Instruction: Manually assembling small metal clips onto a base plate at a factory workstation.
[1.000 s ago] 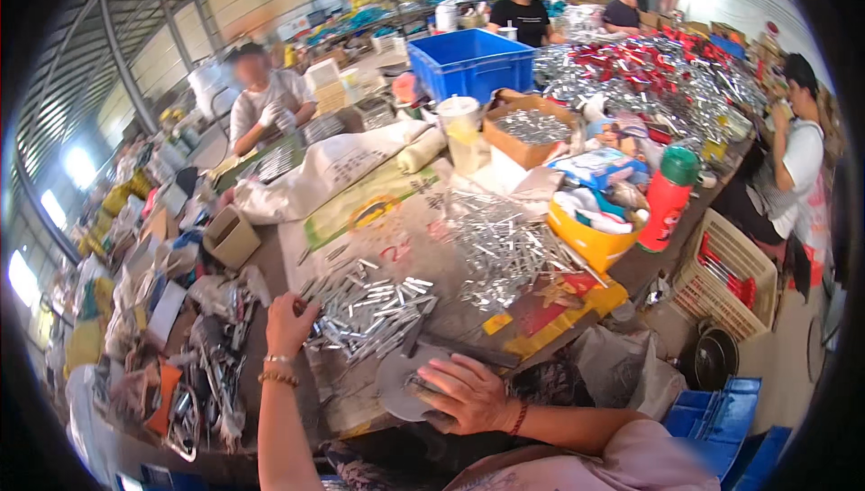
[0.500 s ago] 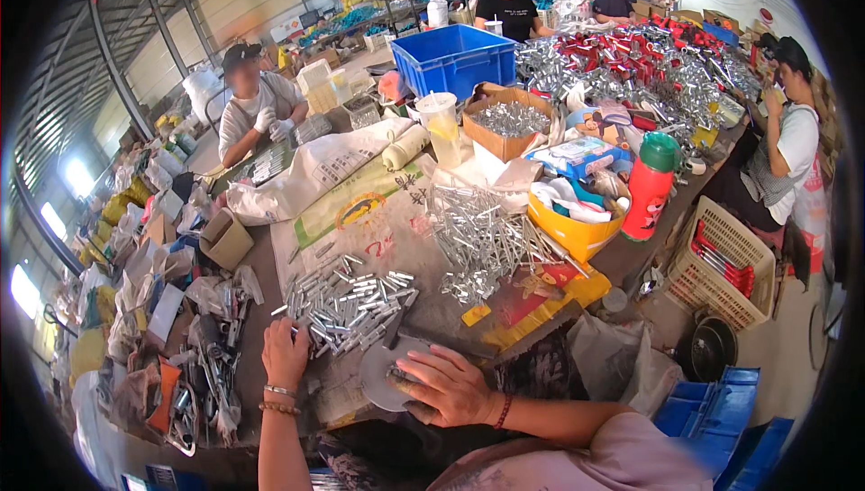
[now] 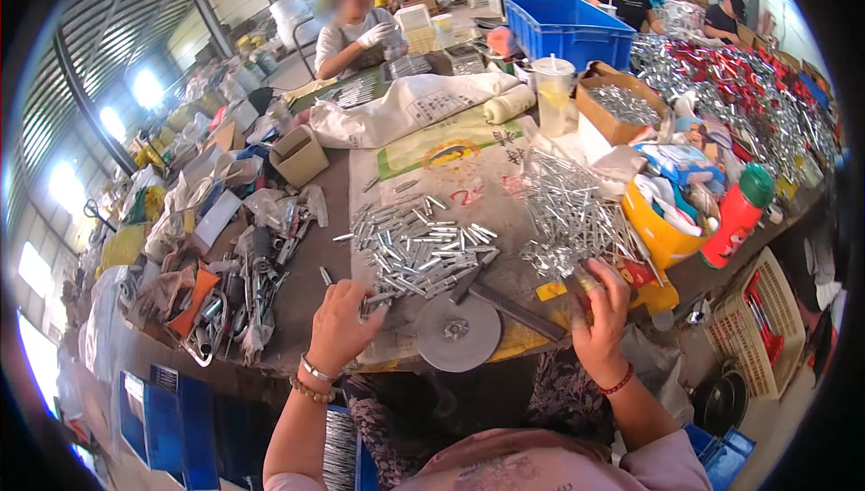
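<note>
My left hand (image 3: pixel 342 327) is at the near-left edge of a loose pile of short silver metal pins (image 3: pixel 428 248). Its fingers are curled, and whatever is between them is hidden; pins lie by the fingertips. My right hand (image 3: pixel 599 324) reaches to the near edge of a heap of small metal clips (image 3: pixel 551 259), thumb and fingers apart, some wearing coverings. Between both hands lies a round grey disc (image 3: pixel 437 347) with a small metal piece (image 3: pixel 455 329) at its centre. A hammer (image 3: pixel 515 313) lies behind and right of the disc, its handle slanting towards me.
Long thin metal rods (image 3: pixel 577 198) are heaped behind the clips. At right stand a yellow tub (image 3: pixel 662 230) and a red bottle (image 3: pixel 734 221). Tools and bags (image 3: pixel 243 284) crowd the left. Beyond are a blue crate (image 3: pixel 568 31) and a co-worker in white gloves (image 3: pixel 374 36).
My right hand has left the disc and moved right to the clips, uncovering the metal piece at the centre. My left hand stays by the pins. The whole view has swung left.
</note>
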### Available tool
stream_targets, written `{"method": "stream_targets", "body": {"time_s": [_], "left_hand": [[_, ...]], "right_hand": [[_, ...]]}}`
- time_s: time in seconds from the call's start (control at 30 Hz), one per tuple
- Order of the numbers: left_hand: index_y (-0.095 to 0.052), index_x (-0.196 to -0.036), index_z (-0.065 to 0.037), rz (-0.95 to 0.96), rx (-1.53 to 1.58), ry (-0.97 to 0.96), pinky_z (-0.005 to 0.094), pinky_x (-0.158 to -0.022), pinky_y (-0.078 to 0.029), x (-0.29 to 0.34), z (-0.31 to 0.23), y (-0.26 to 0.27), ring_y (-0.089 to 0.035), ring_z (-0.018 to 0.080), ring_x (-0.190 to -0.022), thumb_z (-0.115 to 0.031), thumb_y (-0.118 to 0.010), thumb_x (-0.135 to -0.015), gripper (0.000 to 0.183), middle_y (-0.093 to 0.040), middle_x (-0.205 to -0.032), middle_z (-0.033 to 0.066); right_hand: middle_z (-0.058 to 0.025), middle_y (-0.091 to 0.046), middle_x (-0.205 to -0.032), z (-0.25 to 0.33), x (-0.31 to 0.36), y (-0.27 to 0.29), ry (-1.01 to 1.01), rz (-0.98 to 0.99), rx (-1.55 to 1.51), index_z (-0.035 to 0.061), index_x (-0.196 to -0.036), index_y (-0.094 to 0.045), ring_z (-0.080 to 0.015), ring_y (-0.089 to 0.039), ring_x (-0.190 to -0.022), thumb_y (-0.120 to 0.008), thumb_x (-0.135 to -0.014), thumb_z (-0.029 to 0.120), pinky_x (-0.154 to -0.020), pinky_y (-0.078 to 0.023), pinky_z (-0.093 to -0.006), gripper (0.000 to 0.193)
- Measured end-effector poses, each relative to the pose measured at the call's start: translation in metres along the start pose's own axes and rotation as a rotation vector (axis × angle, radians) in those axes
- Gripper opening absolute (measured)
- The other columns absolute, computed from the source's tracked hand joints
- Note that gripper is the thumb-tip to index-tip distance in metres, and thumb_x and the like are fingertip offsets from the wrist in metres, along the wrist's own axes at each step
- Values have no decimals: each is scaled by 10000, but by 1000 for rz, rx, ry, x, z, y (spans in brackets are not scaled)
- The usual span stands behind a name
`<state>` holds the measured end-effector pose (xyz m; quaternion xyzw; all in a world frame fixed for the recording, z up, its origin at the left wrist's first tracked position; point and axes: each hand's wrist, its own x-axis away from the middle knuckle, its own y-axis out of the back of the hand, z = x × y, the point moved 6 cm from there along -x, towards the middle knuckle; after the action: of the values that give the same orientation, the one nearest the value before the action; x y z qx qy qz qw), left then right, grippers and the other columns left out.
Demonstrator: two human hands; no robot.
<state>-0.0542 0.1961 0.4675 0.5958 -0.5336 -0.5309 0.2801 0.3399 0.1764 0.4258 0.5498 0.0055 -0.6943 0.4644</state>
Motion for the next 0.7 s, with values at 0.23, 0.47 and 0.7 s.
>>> {"method": "stream_targets", "body": {"time_s": [0.23, 0.47, 0.7], "left_hand": [[-759, -1214, -74, -58, 321, 137, 383, -828, -593, -60, 68, -6, -742, 306, -905, -235, -787, -976, 289, -744, -1086, 108], [-759, -1198, -82, -179, 262, 31, 402, -898, -591, -203, 141, -60, -740, 306, -1018, -113, -746, -913, 287, -749, -1101, 130], [-752, -1225, -54, -70, -55, 142, 478, -936, -582, -263, 152, -109, -743, 373, -1083, -171, -806, -892, 358, -774, -1167, 168]], "right_hand": [[-190, -616, -1458, 5, 4, -10, -1, 41, 166, 1, -1255, -669, -417, -589, -1358, -653, -943, 120, -1158, -416, -570, 335], [-189, -629, -1420, 0, 10, -10, -5, 63, 222, -16, -1218, -673, -427, -613, -1327, -595, -945, 122, -1160, -427, -589, 315], [-181, -649, -1386, 1, 10, -14, -23, 105, 244, -1, -1174, -695, -415, -643, -1275, -615, -979, 204, -1117, -460, -576, 294]]}}
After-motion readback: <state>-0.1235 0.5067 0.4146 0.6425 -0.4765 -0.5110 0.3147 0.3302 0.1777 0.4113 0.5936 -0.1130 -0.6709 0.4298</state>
